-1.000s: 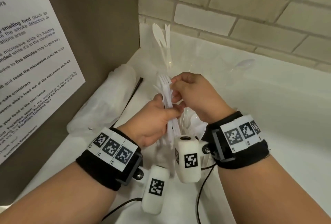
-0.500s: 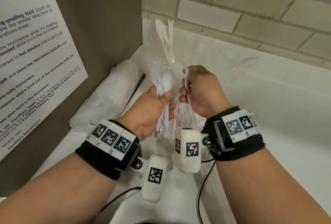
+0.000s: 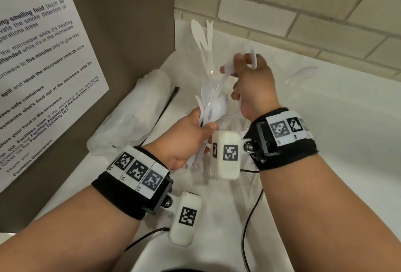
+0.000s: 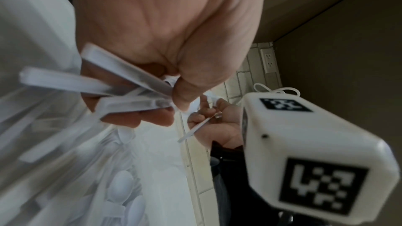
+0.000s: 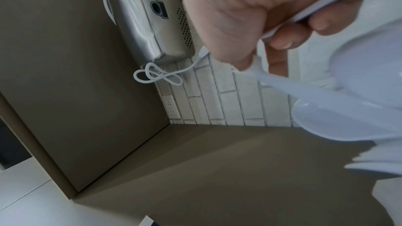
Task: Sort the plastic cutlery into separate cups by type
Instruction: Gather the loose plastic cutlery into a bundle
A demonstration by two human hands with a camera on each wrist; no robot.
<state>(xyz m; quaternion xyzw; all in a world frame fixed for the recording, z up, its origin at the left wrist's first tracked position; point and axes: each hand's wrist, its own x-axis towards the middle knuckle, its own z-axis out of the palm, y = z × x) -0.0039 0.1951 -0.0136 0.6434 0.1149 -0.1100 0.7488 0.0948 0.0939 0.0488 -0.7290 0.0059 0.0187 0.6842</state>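
Observation:
My left hand [image 3: 202,129] grips a bundle of white plastic cutlery [image 3: 213,106] over the white counter, spoon bowls pointing up. In the left wrist view its fingers [image 4: 176,99] curl round several handles [image 4: 97,83]. My right hand [image 3: 238,67] is raised behind the bundle and pinches a single white utensil [image 3: 252,56]; its type is hard to tell. That handle crosses the fingers [image 5: 326,6] in the right wrist view. A clear cup [image 3: 208,69] at the back holds several upright white pieces [image 3: 202,37]. A second clear cup [image 3: 288,76] to the right holds a spoon [image 3: 304,73].
A clear plastic bag [image 3: 134,117] lies at the left against the brown panel, with a black tie [image 3: 171,98] beside it. More loose cutlery lies in plastic under my hands [image 4: 121,192]. A brick wall [image 3: 303,11] bounds the back. Camera cables [image 3: 251,213] trail over the counter.
My right hand drew one utensil out of the bundle and lifted it up and back toward the cups. My left hand kept hold of the bundle, almost in place.

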